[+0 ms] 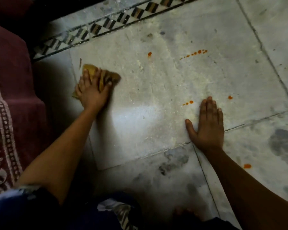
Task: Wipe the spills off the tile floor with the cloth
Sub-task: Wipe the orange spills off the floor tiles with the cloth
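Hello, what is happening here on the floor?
A person is wiping the tile floor. The left hand presses a yellow cloth near the red rug. The right hand rests flat on the tile. Orange spill drops are not yet wiped.

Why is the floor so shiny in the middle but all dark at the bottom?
Head view: a bright patch of glare lies on the tile floor between the hands, while the bottom edge and left side fall into shadow; the left hand on the cloth looks slightly blurred; the right hand looks sharper.
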A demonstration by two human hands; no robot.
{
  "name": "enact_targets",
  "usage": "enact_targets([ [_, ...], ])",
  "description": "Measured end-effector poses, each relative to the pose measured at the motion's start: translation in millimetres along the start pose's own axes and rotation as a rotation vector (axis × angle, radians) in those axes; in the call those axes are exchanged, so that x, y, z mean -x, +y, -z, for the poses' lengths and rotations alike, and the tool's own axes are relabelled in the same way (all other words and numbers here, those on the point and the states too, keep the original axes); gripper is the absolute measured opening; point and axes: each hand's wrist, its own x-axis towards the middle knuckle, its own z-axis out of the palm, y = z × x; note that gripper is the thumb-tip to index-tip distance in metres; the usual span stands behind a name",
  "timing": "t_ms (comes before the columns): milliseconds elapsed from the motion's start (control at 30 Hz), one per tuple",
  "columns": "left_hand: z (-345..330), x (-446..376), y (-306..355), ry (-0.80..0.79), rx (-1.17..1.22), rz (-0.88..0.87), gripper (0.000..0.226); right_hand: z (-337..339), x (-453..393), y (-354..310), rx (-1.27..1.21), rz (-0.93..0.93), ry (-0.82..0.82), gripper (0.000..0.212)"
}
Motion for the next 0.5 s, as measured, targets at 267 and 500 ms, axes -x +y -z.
enact_targets([
  [267, -1, -25, 52, -0.074, 0.030, -0.156, 0.058, 1, 1, 0, -0.021, 0.003, 0.005, 0.081],
  [500, -3, 2, 8, -0.013, -0.011, -0.049, 0.059, 0, 0, 0, -0.008, 0.000, 0.011, 0.080],
])
